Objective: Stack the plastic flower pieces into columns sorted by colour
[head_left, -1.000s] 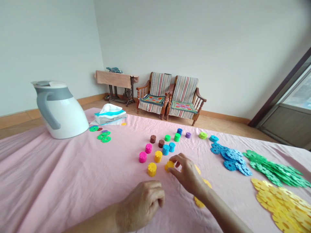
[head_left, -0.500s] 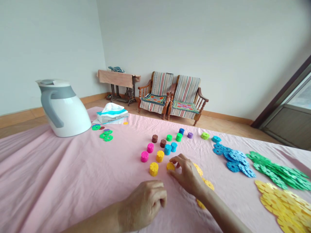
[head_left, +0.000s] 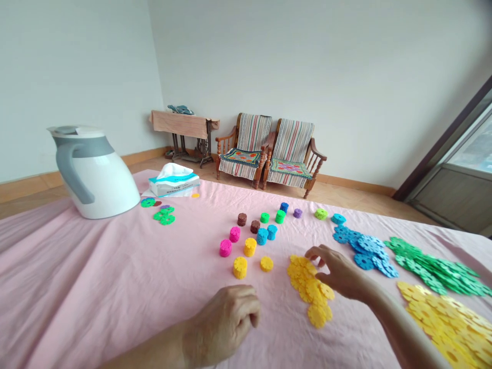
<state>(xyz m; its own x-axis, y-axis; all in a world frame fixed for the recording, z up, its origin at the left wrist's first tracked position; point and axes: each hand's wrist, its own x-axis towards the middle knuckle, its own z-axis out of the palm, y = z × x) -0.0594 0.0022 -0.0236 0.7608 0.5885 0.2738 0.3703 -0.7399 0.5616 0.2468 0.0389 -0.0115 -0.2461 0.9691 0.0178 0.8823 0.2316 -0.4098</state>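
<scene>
My right hand (head_left: 338,272) rests over the far side of a small heap of flat yellow snowflake discs (head_left: 309,289), its fingertips curled and touching a disc at the heap's top. My left hand (head_left: 226,322) lies on the pink cloth (head_left: 96,287) as a loose fist, with nothing visible in it. Left of the heap a short yellow stack (head_left: 266,263) stands alone, beside a taller yellow stack (head_left: 240,267). Behind them stand several small stacks in pink (head_left: 225,248), yellow, blue (head_left: 262,237), brown, green and purple.
A white electric kettle (head_left: 94,171) and a tissue pack (head_left: 175,181) stand at the far left with loose green discs (head_left: 164,216). At the right lie heaps of blue discs (head_left: 365,249), green discs (head_left: 434,269) and yellow discs (head_left: 449,320). Two armchairs stand beyond the table.
My right hand has let go of the short yellow stack and moved right onto the small yellow heap. My left hand has stayed put.
</scene>
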